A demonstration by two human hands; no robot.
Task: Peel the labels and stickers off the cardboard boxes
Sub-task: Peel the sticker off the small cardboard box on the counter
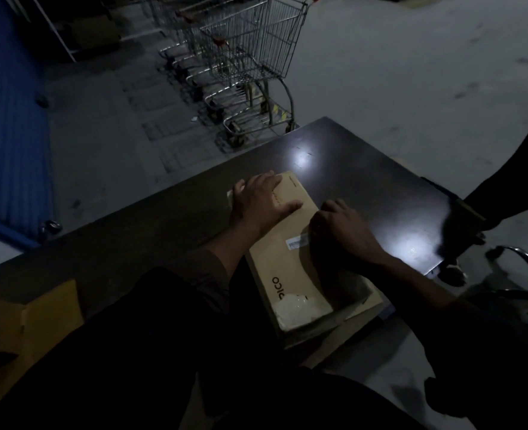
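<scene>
Label (296, 242) on box (287, 262) — touching right hand (343, 231) fingertips.

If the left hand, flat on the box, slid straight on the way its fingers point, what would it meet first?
The left hand points toward the far right, along the cardboard box. It would probably cross the box's far edge first, then reach bare dark table. Nothing else seems to lie in that line, though the dim light hides detail.
</scene>
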